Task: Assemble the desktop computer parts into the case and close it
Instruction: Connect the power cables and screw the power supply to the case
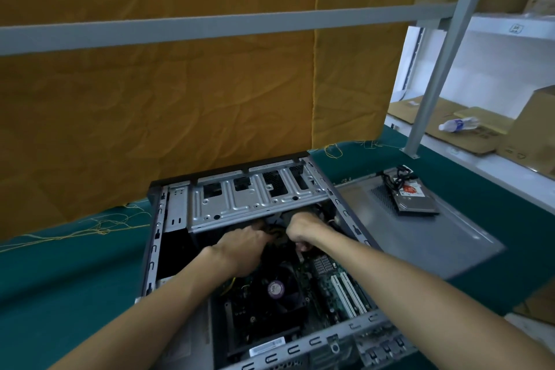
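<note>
Head view: the computer case [177,210] is lying open on its side on the green table mat [60,294], with its metal drive cage [255,198] spanning the far end of the opening. Both forearms are reaching in from the near edge. The left hand [240,246] is resting palm-down inside the case just under the cage, its fingers extending forward into a dark bundle of cables [274,231]; the fingertips are hidden there, so I cannot tell whether they are gripping anything. The right hand [303,227] is sitting just beside it to the right, its fingers curled downward into a fist-like shape, apparently pinching a cable or connector, though the shadow under the cage is making this uncertain. Below the hands the motherboard [324,285] is lying in the case floor, with a round cooling fan [276,288] carrying a purple centre label and two white expansion slots [345,294] to its right. To the right of the case, the detached grey side panel [420,237] is lying flat on the mat, and a hard drive [416,197] with a red-and-white label and a black cable is sitting on its far end. An orange cloth [150,99] is hanging behind the table across a grey shelf rail [210,27]. A plastic bottle [458,124] is lying on flattened cardboard [444,126] at the far right.
</note>
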Tool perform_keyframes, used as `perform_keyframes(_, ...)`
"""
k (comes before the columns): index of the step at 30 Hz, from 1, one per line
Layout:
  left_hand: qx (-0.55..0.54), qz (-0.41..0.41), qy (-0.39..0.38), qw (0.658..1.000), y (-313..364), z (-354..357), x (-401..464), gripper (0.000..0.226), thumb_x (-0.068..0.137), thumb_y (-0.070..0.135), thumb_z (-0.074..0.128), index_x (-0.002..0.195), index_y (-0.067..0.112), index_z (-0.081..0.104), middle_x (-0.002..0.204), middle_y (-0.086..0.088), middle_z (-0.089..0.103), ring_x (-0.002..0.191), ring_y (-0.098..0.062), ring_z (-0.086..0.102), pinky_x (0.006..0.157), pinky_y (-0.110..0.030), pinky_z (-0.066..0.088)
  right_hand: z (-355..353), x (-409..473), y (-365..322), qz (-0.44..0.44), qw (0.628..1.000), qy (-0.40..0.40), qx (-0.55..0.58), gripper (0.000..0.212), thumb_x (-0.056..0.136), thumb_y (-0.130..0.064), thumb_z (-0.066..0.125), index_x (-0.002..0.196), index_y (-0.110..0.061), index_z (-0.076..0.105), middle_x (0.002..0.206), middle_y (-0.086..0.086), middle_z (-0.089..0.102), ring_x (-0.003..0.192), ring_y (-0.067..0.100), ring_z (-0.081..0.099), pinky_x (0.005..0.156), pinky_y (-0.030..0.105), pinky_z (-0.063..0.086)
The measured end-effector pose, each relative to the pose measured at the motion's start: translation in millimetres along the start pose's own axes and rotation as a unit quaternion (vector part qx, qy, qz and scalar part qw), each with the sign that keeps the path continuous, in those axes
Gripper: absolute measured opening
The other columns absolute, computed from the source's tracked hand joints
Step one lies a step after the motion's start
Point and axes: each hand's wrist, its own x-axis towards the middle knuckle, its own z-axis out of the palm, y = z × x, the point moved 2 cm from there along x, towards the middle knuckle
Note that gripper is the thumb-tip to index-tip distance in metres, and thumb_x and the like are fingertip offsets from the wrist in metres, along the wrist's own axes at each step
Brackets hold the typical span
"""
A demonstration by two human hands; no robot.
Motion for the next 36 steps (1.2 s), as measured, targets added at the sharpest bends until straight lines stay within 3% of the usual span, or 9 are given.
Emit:
perform_keyframes(3, 0.013, -0.017, -0.020, 1.000, 4.0, 2.7, 2.3, 0.041, 0.098, 0.012, 0.050, 0.139, 0.019, 0.054, 0.135, -0.011, 0.057, 0.120, -0.034, 0.061, 0.095, -0.044, 0.053, -0.4, 0.0, 4.3, 0.010, 1.000, 0.016, 0.019, 0.024, 0.099, -0.010, 0.050, 0.077, -0.006, 0.058, 0.077, 0.008, 0.057, 0.064, 0.021, 0.055, 0.059, 0.023, 0.044)
perform_keyframes(6, -0.002, -0.018, -0.035, 0.999, 3.4, 0.1, 8.4, 0.036, 0.100, 0.016, 0.051, 0.136, 0.016, 0.056, 0.132, -0.012, 0.060, 0.120, -0.032, 0.061, 0.096, -0.044, 0.053, 2.5, 4.0, 6.4, 0.030, 0.998, 0.025, 0.041, 0.035, 0.096, -0.007, 0.051, 0.061, -0.009, 0.057, 0.053, 0.003, 0.056, 0.043, 0.013, 0.051, 0.037, 0.012, 0.034)
perform_keyframes(9, -0.009, -0.027, -0.040, 0.999, 3.3, 0.4, 11.5, 0.034, 0.101, 0.016, 0.051, 0.134, 0.014, 0.057, 0.133, -0.010, 0.060, 0.121, -0.029, 0.061, 0.098, -0.042, 0.052, 7.0, 12.0, 7.2, 0.051, 0.996, 0.018, 0.065, 0.039, 0.097, -0.007, 0.049, 0.059, -0.008, 0.058, 0.039, -0.001, 0.054, 0.027, 0.006, 0.047, 0.036, 0.014, 0.038)
perform_keyframes(12, -0.001, -0.036, -0.048, 0.998, 5.8, 2.1, 13.0, 0.034, 0.100, 0.014, 0.050, 0.134, 0.012, 0.057, 0.134, -0.011, 0.059, 0.121, -0.030, 0.061, 0.094, -0.040, 0.051, 10.1, 14.4, 6.6, 0.056, 0.995, -0.001, 0.084, 0.038, 0.097, -0.004, 0.050, 0.060, -0.007, 0.056, 0.053, 0.002, 0.059, 0.032, 0.006, 0.051, 0.038, 0.015, 0.040)
perform_keyframes(16, -0.023, -0.051, -0.057, 0.997, 1.8, 1.2, 15.6, 0.035, 0.100, 0.015, 0.051, 0.135, 0.012, 0.056, 0.135, -0.010, 0.061, 0.122, -0.029, 0.061, 0.094, -0.037, 0.050, 12.5, 17.0, 5.8, 0.058, 0.995, 0.003, 0.078, 0.037, 0.099, -0.007, 0.052, 0.063, -0.009, 0.059, 0.048, 0.001, 0.061, 0.031, 0.003, 0.049, 0.037, 0.011, 0.036)
perform_keyframes(19, -0.040, -0.055, -0.068, 0.995, -1.5, 0.6, 16.0, 0.033, 0.100, 0.016, 0.051, 0.132, 0.012, 0.057, 0.132, -0.010, 0.063, 0.118, -0.028, 0.063, 0.087, -0.033, 0.048, 11.2, 19.4, 3.3, 0.054, 0.996, -0.001, 0.067, 0.037, 0.101, -0.009, 0.053, 0.065, -0.010, 0.060, 0.073, 0.007, 0.071, 0.042, 0.006, 0.052, 0.051, 0.017, 0.042)
perform_keyframes(29, -0.009, -0.053, -0.065, 0.996, 3.9, 0.6, 14.2, 0.035, 0.099, 0.014, 0.053, 0.134, 0.014, 0.056, 0.133, -0.010, 0.062, 0.120, -0.029, 0.062, 0.089, -0.037, 0.048, 12.1, 18.9, 6.6, 0.061, 0.996, 0.007, 0.062, 0.040, 0.099, -0.013, 0.056, 0.059, -0.011, 0.056, 0.035, -0.002, 0.051, 0.041, 0.008, 0.048, 0.031, 0.012, 0.028)
perform_keyframes(32, -0.017, -0.063, -0.065, 0.996, 2.4, 0.3, 13.0, 0.034, 0.099, 0.014, 0.053, 0.132, 0.014, 0.056, 0.134, -0.008, 0.062, 0.121, -0.028, 0.062, 0.091, -0.036, 0.048, 16.9, 16.9, 3.9, 0.054, 0.997, 0.013, 0.048, 0.041, 0.098, -0.009, 0.056, 0.058, -0.012, 0.047, 0.054, 0.003, 0.049, 0.049, 0.014, 0.044, 0.043, 0.021, 0.037)
perform_keyframes(36, -0.015, -0.060, -0.065, 0.996, 6.7, 0.4, 12.2, 0.033, 0.098, 0.013, 0.053, 0.131, 0.013, 0.057, 0.132, -0.010, 0.062, 0.120, -0.029, 0.062, 0.087, -0.035, 0.046, 17.4, 12.7, 5.8, 0.057, 0.997, 0.023, 0.055, 0.038, 0.094, -0.008, 0.062, 0.059, -0.011, 0.049, 0.062, 0.003, 0.050, 0.051, 0.014, 0.047, 0.042, 0.022, 0.036)
